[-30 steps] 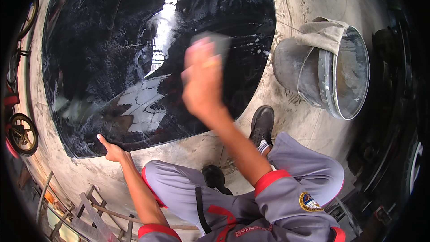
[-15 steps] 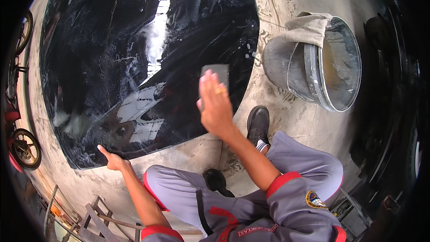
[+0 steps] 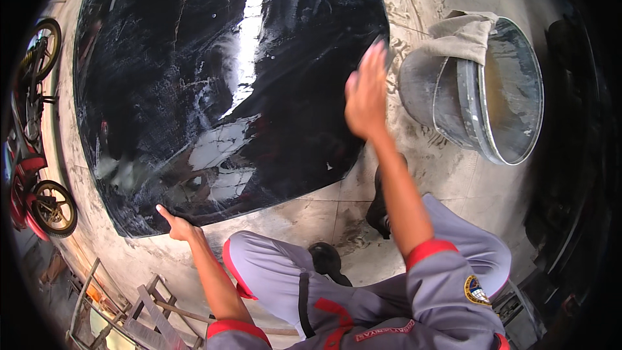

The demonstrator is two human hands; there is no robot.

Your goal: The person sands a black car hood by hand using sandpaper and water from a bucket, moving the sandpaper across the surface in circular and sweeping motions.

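Observation:
A large glossy black panel (image 3: 149,91) with pale smears and bright reflections lies before me. My left hand (image 3: 180,227) grips its near left edge, thumb on top and fingers hidden underneath. My right hand (image 3: 367,94) presses on the panel's right edge over a dark grey flat pad (image 3: 384,48), mostly hidden by my fingers. Just right of that hand is a grey bucket (image 3: 421,91) with murky liquid inside and a beige cloth (image 3: 463,32) draped over its rim.
A red motorcycle (image 3: 29,168) stands at the far left. Metal frames (image 3: 149,317) lie at the lower left. My bent knees and dark shoes (image 3: 327,259) are just below the panel on the stained pale floor (image 3: 453,181). Dark, indistinct objects (image 3: 557,207) line the right side.
My right hand with the pad has swept from the inner part of the panel, first down, then up and rightward to its edge. My left hand stays on the near edge.

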